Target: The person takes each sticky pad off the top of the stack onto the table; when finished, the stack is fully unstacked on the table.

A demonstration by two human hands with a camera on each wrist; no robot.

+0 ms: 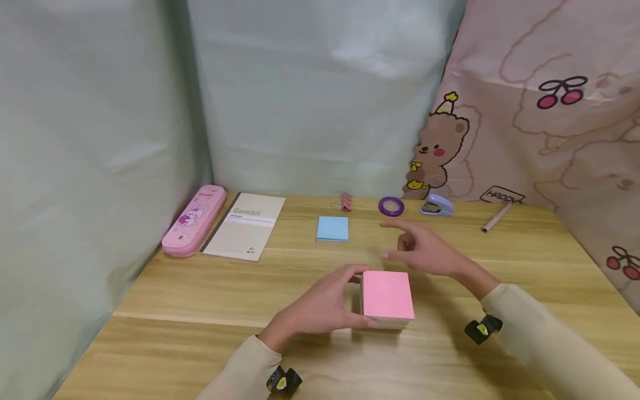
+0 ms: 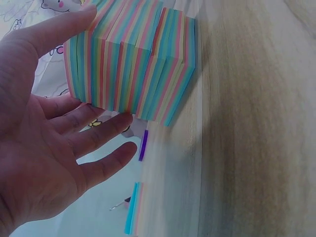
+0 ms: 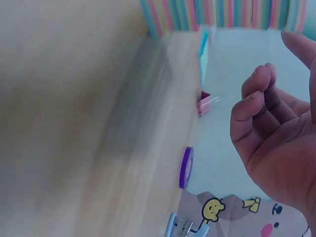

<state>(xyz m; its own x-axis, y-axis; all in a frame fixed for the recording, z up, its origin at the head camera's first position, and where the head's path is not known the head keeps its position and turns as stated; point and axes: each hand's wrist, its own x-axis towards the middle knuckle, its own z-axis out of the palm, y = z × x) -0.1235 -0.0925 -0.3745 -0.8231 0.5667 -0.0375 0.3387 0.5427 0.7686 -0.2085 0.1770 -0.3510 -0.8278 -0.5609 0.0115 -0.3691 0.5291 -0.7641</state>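
left hand [image 1: 320, 305]: thumb and fingers clasp the note block's left side | note block [image 1: 387, 298]: on table [image 1: 200, 311], mid-front | right hand [image 1: 425, 250]: loosely curled, holding nothing, just behind block

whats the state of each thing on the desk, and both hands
note block: upright on desk, pink top, held by left hand
left hand: fingers round block's side
right hand: off the desk, holding nothing, fingers loose
pencil case: closed, flat
notebook: closed
blue pad: flat, untouched
tape: lying flat
stapler: closed
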